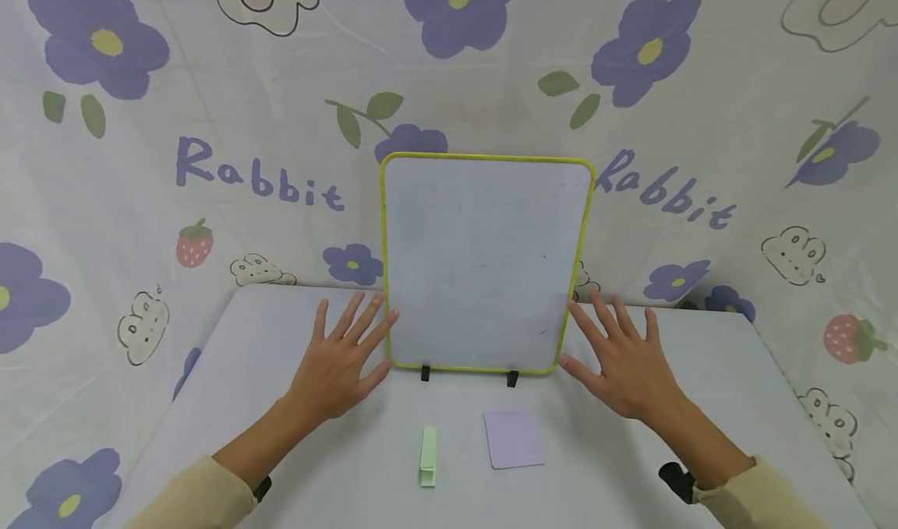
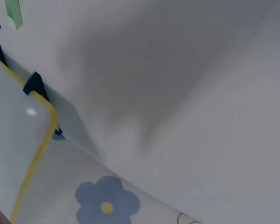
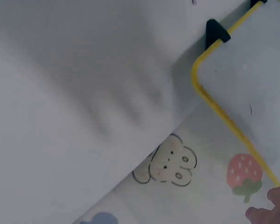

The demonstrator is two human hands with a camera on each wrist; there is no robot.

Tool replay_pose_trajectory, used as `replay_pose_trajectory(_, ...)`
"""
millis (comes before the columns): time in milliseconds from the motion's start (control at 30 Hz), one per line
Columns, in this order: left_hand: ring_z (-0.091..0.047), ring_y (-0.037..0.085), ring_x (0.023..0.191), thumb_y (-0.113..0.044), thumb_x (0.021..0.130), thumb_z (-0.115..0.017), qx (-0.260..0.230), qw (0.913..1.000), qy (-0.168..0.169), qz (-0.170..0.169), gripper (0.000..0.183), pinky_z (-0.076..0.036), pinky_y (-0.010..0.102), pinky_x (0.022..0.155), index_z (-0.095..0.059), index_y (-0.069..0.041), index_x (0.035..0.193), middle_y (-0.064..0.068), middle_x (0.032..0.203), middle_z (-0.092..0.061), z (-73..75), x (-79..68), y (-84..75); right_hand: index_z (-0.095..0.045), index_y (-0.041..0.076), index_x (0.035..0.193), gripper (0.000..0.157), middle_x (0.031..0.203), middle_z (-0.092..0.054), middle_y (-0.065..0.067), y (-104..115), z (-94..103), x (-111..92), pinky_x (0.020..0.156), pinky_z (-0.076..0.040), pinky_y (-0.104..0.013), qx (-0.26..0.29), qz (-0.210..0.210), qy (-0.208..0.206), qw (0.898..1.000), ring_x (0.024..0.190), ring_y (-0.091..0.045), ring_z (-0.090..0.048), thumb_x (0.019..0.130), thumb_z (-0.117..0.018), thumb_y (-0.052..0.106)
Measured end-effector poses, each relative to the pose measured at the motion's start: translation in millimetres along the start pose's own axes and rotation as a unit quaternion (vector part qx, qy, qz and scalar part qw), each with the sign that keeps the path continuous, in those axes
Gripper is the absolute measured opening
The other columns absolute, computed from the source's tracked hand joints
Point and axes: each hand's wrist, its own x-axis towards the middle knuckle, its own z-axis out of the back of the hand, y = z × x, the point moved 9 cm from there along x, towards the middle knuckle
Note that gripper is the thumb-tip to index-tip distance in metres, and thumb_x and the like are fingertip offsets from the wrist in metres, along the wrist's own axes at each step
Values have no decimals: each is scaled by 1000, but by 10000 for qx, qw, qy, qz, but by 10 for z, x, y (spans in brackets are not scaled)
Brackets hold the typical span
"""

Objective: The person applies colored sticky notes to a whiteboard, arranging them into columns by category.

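Yel-edged bd [image 2: 14, 130], L | 2 blk clips [image 2: 36, 85] on it | grn strip [image 2: 14, 11], top L | blu flwr [image 2: 91, 203], btm

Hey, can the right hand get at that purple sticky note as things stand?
Likely yes. The right hand has its fingers spread and holds nothing, the purple sticky note lies in front of the whiteboard, and nothing visible stands between hand and note.

Your head camera looks forward and down across the table [image 1: 316, 467], whole whiteboard [image 1: 484, 264] in view; closer in, your wrist cameras look slantwise, each catching its own side's lower corner, both sharing the black feet [image 2: 36, 86].
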Motion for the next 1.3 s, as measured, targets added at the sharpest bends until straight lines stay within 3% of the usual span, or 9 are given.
replay_pose_trajectory(200, -17, 30, 151, -51, 100, -41, -124, 9987, 18, -502, 64, -13, 68, 113, -38, -19, 155, 8, 163, -25, -116, -27, -346, -28, 17, 158, 80, 164, -21, -13, 214, -91, -58, 112, -18, -66, 167, 420, -20, 9990, 148, -38, -23, 95, -55, 57)
replay_pose_trajectory(367, -19, 29, 151, -48, 98, -51, -443, 9947, 400, -841, 65, -21, 66, 112, -38, -19, 155, 8, 162, -28, -302, -97, -637, -31, 12, 157, 79, 161, -30, -12, 370, -261, -142, 110, -33, -57, 1119, 655, 274, 9912, 142, -37, -37, 94, -65, 46)
replay_pose_trajectory(567, -18, 26, 151, -50, 101, -48, -730, 9833, 1276, -1073, 64, -24, 62, 113, -35, -22, 156, 4, 163, -26, -563, -190, -910, -39, 15, 153, 74, 151, -48, -6, 516, -528, -261, 104, -42, -52, 2497, 648, 982, 9612, 134, -30, -50, 91, -72, 39)
replay_pose_trajectory(667, -18, 25, 151, -51, 102, -43, -762, 9773, 1594, -1172, 61, -25, 61, 113, -34, -24, 157, 3, 164, -26, -659, -209, -1038, -48, 10, 147, 69, 143, -56, -6, 599, -638, -311, 103, -44, -48, 2888, 872, 1191, 9459, 130, -26, -54, 88, -76, 32)
replay_pose_trajectory(800, -21, 25, 151, -51, 103, -40, -943, 9698, 1837, -1301, 59, -26, 59, 113, -37, -24, 156, 2, 162, -29, -721, -215, -1196, -57, 6, 139, 65, 136, -62, -4, 671, -775, -389, 101, -47, -46, 3115, 1071, 1424, 9334, 125, -23, -58, 81, -82, 22)
replay_pose_trajectory(1033, -24, 20, 150, -52, 103, -37, -1342, 9509, 2395, -1426, 58, -24, 58, 115, -39, -25, 154, -1, 160, -33, -784, -270, -1348, -64, 4, 130, 61, 126, -68, -4, 723, -923, -476, 98, -50, -43, 2956, 1265, 1428, 9361, 118, -22, -63, 75, -87, 18)
replay_pose_trajectory(1300, -27, 21, 149, -53, 103, -37, -1680, 9345, 2733, -1543, 60, -23, 60, 114, -39, -23, 154, -2, 159, -35, -843, -337, -1446, -66, 4, 127, 56, 126, -68, -5, 751, -977, -467, 98, -49, -44, 2888, 1343, 1524, 9356, 119, -23, -63, 76, -85, 17)
